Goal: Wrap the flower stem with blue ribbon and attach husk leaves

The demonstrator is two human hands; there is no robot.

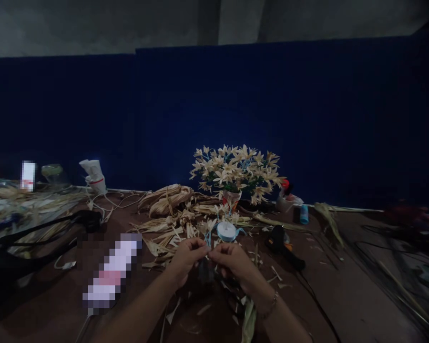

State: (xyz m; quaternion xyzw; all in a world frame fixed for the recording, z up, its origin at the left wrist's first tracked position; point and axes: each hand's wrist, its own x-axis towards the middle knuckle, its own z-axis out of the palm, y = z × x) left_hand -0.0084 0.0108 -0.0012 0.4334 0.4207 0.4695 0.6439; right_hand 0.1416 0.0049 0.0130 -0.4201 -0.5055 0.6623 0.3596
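My left hand (188, 261) is closed in a pinch on a light-blue flower stem (208, 237), topped by a small pale husk flower (210, 224). Fingertips of my right hand (238, 264) meet it at the same spot, also pinched; what they grip is too small and dim to make out. Just beyond the fingers lies a white roll with a light-blue rim (227, 231), like ribbon or tape. Behind it, a striped pot (232, 196) holds a full bunch of pale husk flowers (232, 169) on blue and green stems.
Dried corn husks (169, 197) are heaped left of the pot, with scraps around my hands. A black glue gun (284, 247) and its cord lie to the right, near a small blue bottle (304, 214). At left rest a blurred-out phone-like object (112, 274) and black straps (39, 228).
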